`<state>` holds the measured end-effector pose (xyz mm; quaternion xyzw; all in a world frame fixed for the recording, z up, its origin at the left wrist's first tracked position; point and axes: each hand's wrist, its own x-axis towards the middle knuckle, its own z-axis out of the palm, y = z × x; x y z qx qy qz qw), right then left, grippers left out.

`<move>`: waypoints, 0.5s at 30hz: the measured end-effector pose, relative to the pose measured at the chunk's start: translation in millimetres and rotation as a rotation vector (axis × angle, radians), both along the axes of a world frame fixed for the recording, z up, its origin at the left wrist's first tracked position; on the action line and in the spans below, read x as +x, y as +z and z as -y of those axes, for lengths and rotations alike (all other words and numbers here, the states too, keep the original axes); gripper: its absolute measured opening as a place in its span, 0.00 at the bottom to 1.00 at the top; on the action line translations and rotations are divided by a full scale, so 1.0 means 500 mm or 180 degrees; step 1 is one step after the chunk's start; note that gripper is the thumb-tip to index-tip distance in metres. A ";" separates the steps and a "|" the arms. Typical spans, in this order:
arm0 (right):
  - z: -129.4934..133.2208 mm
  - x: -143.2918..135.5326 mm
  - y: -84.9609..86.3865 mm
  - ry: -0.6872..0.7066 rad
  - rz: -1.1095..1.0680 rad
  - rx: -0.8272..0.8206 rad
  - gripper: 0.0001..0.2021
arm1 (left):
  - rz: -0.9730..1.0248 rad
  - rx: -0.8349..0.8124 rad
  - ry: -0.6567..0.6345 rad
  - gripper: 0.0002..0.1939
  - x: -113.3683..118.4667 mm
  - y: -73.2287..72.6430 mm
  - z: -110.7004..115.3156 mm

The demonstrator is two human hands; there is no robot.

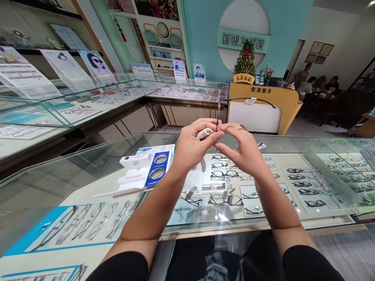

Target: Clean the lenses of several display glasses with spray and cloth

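Note:
A pair of dark-framed eyeglasses (218,111) is held up edge-on over the glass counter, with one temple reaching out to the right and a small white tag on it. My left hand (195,142) is closed, thumb and fingers pinching the frame. A pale, crumpled cloth (205,134) is tucked in the same hand, one end hanging below. From the other side, my right hand (241,146) curves in, its forefinger and thumb tips closed at the frame's lower edge. The fingers hide most of the lenses.
Beneath my hands, a glass display counter (252,222) holds rows of eyeglasses (225,174). White and blue boxes (158,168) stand left of my hands. More glass cases (187,91) line the back. A yellow cashier desk (234,93) stands beyond; people sit at the far right.

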<state>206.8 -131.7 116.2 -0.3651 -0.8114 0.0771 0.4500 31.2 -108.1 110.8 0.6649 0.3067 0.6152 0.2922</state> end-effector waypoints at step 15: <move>-0.001 -0.006 0.004 0.0289 -0.0962 -0.0334 0.08 | -0.0115 -0.0014 -0.0164 0.22 -0.023 0.020 0.015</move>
